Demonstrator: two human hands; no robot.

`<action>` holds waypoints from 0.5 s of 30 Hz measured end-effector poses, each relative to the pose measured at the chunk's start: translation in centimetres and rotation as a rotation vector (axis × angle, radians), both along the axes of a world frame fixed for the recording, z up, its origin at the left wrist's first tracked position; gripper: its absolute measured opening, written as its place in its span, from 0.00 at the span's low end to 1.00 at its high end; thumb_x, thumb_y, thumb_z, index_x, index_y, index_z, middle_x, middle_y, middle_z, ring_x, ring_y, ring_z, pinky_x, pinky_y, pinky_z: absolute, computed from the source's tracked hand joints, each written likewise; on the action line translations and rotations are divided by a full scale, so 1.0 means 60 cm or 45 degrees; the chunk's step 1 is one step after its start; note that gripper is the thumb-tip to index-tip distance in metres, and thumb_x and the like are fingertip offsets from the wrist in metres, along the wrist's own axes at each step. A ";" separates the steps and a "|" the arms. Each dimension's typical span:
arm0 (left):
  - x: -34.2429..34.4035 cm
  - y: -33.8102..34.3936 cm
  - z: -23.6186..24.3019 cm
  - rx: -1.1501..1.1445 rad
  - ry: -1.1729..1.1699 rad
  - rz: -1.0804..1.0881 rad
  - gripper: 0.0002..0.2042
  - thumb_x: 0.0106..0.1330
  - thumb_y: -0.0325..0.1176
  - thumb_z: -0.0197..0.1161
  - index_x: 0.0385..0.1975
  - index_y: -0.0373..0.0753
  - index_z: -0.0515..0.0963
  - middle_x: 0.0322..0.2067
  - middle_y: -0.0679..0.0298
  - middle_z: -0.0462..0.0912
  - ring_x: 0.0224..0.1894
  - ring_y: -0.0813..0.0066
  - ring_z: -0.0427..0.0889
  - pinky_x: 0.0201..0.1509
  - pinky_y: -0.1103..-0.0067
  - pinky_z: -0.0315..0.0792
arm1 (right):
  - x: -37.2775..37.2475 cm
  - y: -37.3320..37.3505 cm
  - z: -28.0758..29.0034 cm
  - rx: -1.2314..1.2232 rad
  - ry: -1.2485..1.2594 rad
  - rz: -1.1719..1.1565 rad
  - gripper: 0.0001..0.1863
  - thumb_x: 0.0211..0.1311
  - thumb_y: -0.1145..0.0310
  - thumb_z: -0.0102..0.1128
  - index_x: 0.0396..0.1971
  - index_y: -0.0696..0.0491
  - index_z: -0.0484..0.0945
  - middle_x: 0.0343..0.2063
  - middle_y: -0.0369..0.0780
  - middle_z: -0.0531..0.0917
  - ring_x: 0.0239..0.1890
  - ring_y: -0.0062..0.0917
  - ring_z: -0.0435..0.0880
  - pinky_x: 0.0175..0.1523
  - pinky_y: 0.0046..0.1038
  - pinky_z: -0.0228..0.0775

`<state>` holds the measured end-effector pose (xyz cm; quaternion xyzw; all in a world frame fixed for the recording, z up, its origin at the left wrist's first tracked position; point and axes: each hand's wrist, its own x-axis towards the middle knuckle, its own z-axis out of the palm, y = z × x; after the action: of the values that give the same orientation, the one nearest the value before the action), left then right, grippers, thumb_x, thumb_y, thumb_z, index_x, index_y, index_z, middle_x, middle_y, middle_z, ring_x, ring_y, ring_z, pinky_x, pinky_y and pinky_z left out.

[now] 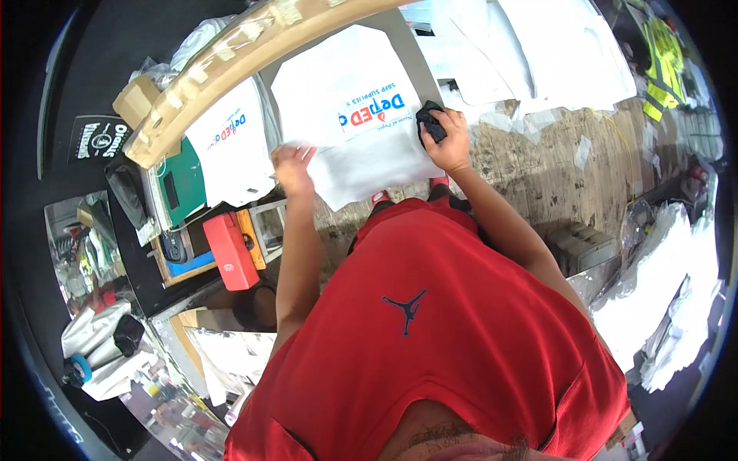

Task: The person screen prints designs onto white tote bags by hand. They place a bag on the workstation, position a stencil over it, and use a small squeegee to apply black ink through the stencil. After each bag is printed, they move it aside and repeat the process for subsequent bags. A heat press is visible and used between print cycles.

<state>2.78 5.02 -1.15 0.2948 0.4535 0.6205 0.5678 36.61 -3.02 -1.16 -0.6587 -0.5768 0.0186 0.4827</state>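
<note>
A white bag or sheet (330, 84) with blue and red print lies flat on a grey board (419, 58) in front of me. Its near part (369, 173) looks loose and hangs toward my feet. In my right hand (452, 140), at the bag's right edge, is a crumpled black cloth (433, 123) with the fingers closed round it. My left hand (294, 167) is at the bag's left edge, its fingers smeared by motion, so I cannot tell whether they grip it. Farther left lies a second white printed bag (238, 157).
A long taped cardboard edge (223, 61) curves across the far left. Left of me are a red box (231, 252) and a green panel (184, 184). White sheets (569, 54) cover the far right. White plastic (661, 284) is heaped at right; a yellow vest (663, 65) hangs beyond.
</note>
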 end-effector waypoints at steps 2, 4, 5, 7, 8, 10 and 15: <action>-0.074 -0.029 -0.001 -0.013 0.095 0.190 0.15 0.68 0.32 0.54 0.50 0.37 0.63 0.40 0.54 0.74 0.40 0.53 0.81 0.48 0.59 0.83 | 0.005 -0.001 -0.001 0.003 -0.006 -0.001 0.17 0.45 0.67 0.70 0.39 0.53 0.81 0.38 0.45 0.80 0.43 0.44 0.76 0.49 0.39 0.72; -0.172 -0.066 -0.016 -0.227 0.076 0.451 0.12 0.64 0.27 0.52 0.46 0.33 0.66 0.35 0.56 0.77 0.38 0.60 0.82 0.43 0.66 0.83 | 0.008 -0.002 0.005 -0.021 -0.017 -0.010 0.16 0.48 0.66 0.71 0.38 0.55 0.82 0.38 0.45 0.81 0.42 0.42 0.78 0.49 0.38 0.73; -0.213 -0.087 -0.028 -0.348 0.288 0.533 0.10 0.66 0.30 0.53 0.45 0.36 0.72 0.38 0.56 0.80 0.39 0.62 0.82 0.42 0.68 0.81 | 0.013 0.000 0.005 -0.017 -0.026 0.002 0.16 0.48 0.66 0.71 0.38 0.55 0.82 0.38 0.45 0.81 0.42 0.42 0.78 0.49 0.38 0.73; -0.332 -0.161 -0.073 -0.569 0.299 0.886 0.11 0.68 0.30 0.52 0.45 0.36 0.77 0.36 0.59 0.81 0.37 0.66 0.82 0.39 0.70 0.80 | 0.022 0.009 0.008 -0.088 0.490 0.015 0.16 0.53 0.64 0.71 0.39 0.58 0.82 0.37 0.47 0.83 0.40 0.38 0.82 0.47 0.35 0.75; -0.377 -0.204 -0.096 -0.572 0.129 0.994 0.11 0.68 0.31 0.52 0.44 0.35 0.78 0.35 0.60 0.80 0.34 0.68 0.80 0.37 0.71 0.78 | 0.046 0.018 -0.004 -0.127 0.563 -0.067 0.17 0.56 0.63 0.71 0.39 0.60 0.82 0.35 0.46 0.85 0.37 0.34 0.85 0.44 0.33 0.76; -0.355 -0.238 -0.115 -0.862 0.023 1.119 0.14 0.72 0.41 0.52 0.41 0.36 0.76 0.34 0.62 0.80 0.31 0.69 0.78 0.34 0.75 0.75 | 0.120 0.026 -0.013 -0.209 0.673 -0.216 0.16 0.55 0.64 0.71 0.38 0.59 0.83 0.31 0.44 0.86 0.34 0.30 0.84 0.43 0.33 0.76; -0.219 -0.282 -0.144 -0.825 -0.396 0.367 0.20 0.72 0.49 0.54 0.50 0.38 0.75 0.42 0.60 0.82 0.41 0.64 0.80 0.49 0.66 0.73 | 0.263 0.100 -0.003 -0.662 -0.026 -0.411 0.37 0.53 0.43 0.66 0.59 0.53 0.76 0.57 0.52 0.79 0.65 0.49 0.70 0.65 0.40 0.65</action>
<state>-10.38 -11.87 -9.79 -0.0641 0.5713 0.5559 0.6004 52.39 2.98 -1.36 -0.8435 -0.4454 0.0817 0.2888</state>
